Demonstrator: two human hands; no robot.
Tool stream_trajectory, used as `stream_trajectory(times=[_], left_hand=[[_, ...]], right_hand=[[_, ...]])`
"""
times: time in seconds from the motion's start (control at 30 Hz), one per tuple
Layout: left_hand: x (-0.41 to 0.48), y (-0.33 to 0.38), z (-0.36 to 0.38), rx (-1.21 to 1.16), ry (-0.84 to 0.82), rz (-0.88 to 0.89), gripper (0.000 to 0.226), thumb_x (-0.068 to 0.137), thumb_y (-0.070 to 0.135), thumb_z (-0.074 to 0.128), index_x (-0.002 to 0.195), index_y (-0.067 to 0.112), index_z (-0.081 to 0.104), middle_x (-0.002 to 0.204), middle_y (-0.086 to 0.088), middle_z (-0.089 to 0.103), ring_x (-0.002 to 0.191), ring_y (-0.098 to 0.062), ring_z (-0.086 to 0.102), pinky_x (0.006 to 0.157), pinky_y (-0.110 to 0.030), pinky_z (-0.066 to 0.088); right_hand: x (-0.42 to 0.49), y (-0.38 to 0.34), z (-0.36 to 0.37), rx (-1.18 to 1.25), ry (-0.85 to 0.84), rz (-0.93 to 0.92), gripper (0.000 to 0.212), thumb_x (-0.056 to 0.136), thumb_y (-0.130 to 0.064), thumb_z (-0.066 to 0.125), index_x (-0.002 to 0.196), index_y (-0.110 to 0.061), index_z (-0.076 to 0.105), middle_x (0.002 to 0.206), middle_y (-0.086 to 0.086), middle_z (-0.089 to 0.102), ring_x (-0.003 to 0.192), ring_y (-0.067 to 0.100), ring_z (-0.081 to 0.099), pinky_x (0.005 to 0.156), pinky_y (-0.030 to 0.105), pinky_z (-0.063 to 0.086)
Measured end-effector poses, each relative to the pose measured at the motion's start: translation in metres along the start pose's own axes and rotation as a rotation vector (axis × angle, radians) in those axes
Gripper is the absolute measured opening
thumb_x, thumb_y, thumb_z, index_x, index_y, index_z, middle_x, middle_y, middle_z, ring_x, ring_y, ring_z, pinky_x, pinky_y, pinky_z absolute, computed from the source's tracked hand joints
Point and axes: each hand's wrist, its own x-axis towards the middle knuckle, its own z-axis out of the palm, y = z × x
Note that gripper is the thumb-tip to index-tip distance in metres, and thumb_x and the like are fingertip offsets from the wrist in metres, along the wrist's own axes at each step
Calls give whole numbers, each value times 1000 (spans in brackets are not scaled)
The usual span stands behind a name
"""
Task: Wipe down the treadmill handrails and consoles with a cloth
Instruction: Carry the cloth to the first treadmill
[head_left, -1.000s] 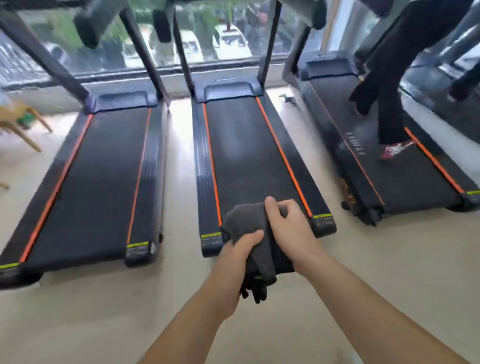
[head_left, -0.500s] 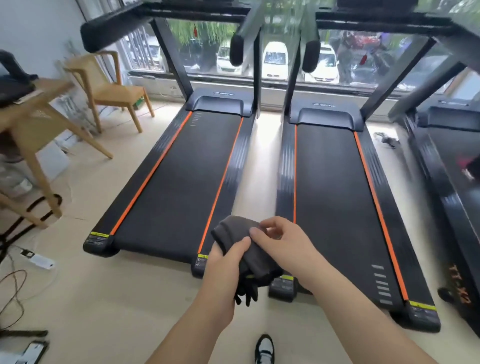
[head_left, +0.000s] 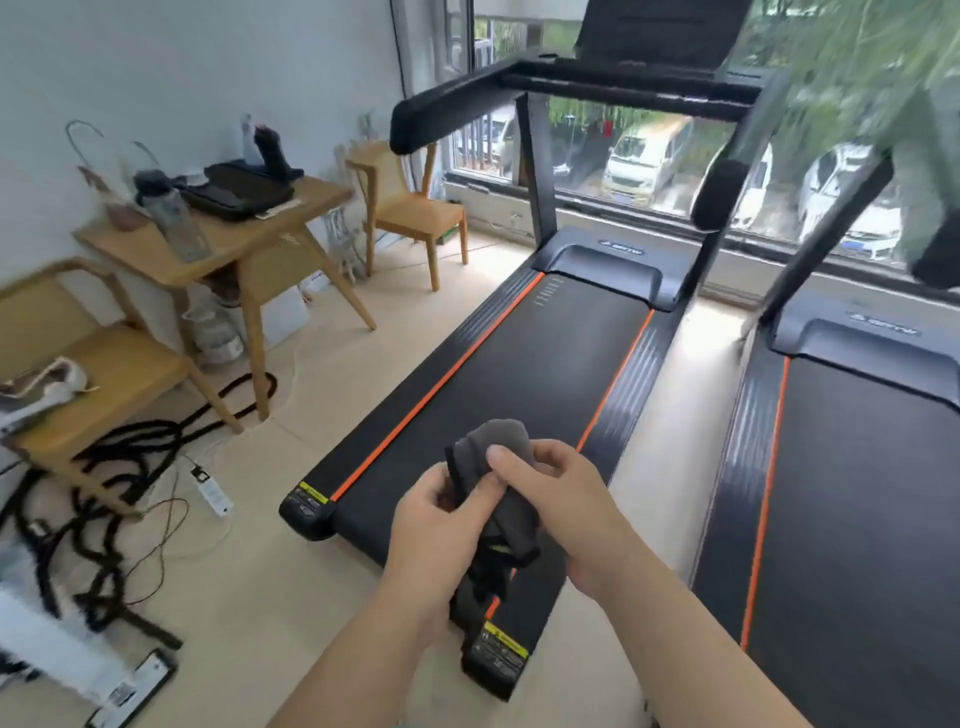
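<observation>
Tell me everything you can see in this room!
left treadmill: one, black with orange stripes, straight ahead
right treadmill: one, same colours, right edge
handrail: one, black, atop left treadmill
cloth: one, dark grey, in both grips
table: one, light wood, left wall
far chair: one, wooden, beside window
near chair: one, wooden, left edge
bottle: one, greyish, on table
bag: one, black, on table
cables: several, black, floor at left
power strip: one, white, floor beside cables
cars: several, mostly white, outside window
left grip: one, bare, pinching cloth
right grip: one, bare, holding cloth
</observation>
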Motion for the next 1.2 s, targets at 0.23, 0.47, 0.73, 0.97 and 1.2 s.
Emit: stream_trajectory(times=[0.23, 0.47, 0.73, 0.97, 1.2], left_hand=[[176, 59, -82, -67, -143, -46, 26, 93, 26, 73, 119, 29, 72, 110, -2, 79, 102, -21, 75, 87, -41, 59], [349, 143, -134, -24, -30, -99, 37, 89, 37, 78, 121, 20, 69, 103, -4, 80, 97, -25, 77, 95, -55, 58], [468, 230, -113, -78, -246, -123, 25, 99, 12, 55, 116, 10, 73, 110, -20, 76, 109, -38, 70, 101, -57, 51], [570, 259, -55, 52, -275, -127, 24, 99, 1, 51, 99, 5, 75, 99, -24, 75, 85, -29, 73, 69, -35, 58], [682, 352, 67, -15, -282, -108, 23, 100, 32, 64, 115, 17, 73, 103, -10, 79, 96, -28, 76, 88, -46, 60]], right_hand=[[164, -59, 97, 103, -12, -35, 58, 74, -29, 92, 118, -12, 58, 112, 6, 73, 99, 19, 75, 75, 32, 60], [310, -140, 165, -128, 62, -73, 25, 86, -44, 80, 104, -27, 74, 100, 3, 72, 86, 10, 69, 86, 45, 61], [385, -209, 151, -441, -55, -219, 58, 77, -39, 89, 128, -44, 63, 120, -24, 67, 110, -8, 62, 87, 10, 50], [486, -249, 104, -47, 310, -189, 13, 104, -28, 59, 105, -27, 73, 98, -6, 77, 92, 7, 72, 76, 17, 55], [597, -355, 29, -89, 152, -195, 38, 82, -42, 81, 116, -29, 67, 104, -11, 76, 97, 5, 73, 78, 23, 60]])
